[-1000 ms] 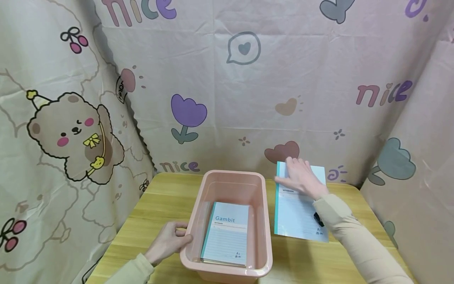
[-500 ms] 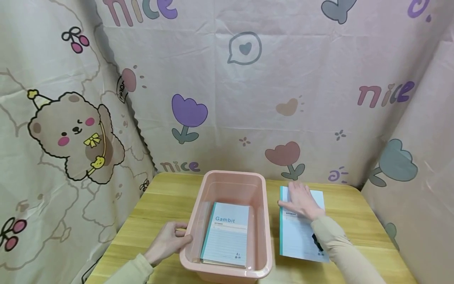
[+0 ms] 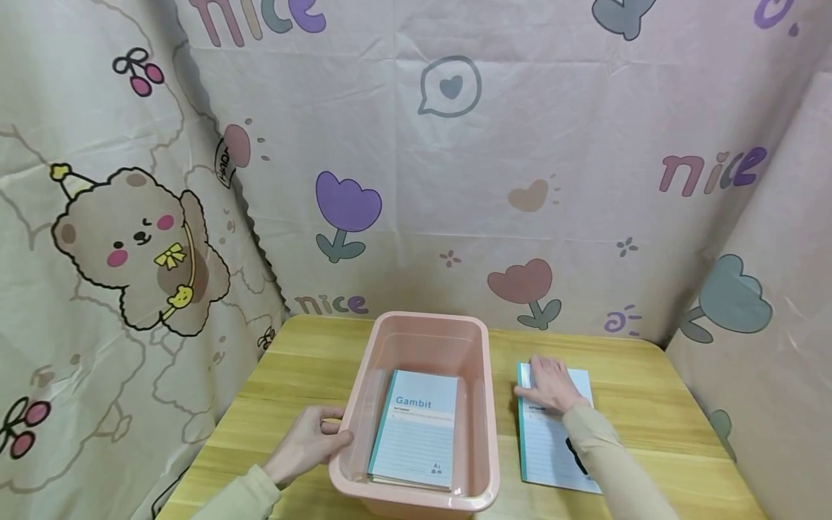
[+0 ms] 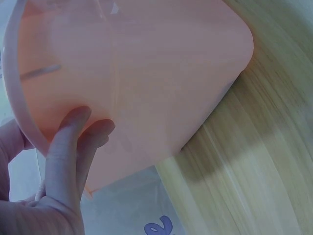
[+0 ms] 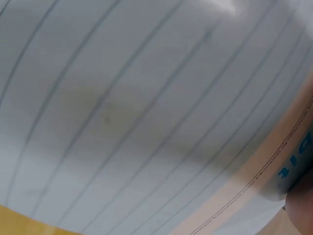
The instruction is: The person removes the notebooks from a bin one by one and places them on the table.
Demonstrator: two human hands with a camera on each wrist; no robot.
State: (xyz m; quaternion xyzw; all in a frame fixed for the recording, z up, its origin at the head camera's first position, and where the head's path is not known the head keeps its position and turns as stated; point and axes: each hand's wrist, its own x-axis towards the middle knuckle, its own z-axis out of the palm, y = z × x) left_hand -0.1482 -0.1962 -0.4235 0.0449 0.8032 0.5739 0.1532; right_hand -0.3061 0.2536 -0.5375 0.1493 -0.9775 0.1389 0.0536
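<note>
A pink plastic bin (image 3: pixel 492 433) stands on the table; in the left wrist view its wall (image 4: pixel 161 98) fills much of the picture. My left hand (image 3: pixel 310 442) pinches the rim at the near left, thumb on one side and fingers on the other. Inside the bin lie stacked notebooks, the top one a light-blue "Gambit" notebook (image 3: pixel 416 433). To the right of the bin, my right hand (image 3: pixel 552 383) holds another light-blue notebook (image 3: pixel 542 451) by its far end, thumb near the teal spine. This lined cover (image 5: pixel 146 107) fills the right wrist view. Whether it touches the table cannot be told.
The yellow wooden table (image 3: pixel 312 361) extends on both sides of the bin. A patterned curtain (image 3: pixel 403 274) hangs close behind the table's back edge and along both sides. A black object (image 3: pixel 575 456) sits at the right wrist.
My right hand has brought the notebook down and toward me, from a raised position to table level. The left hand and bin have hardly moved.
</note>
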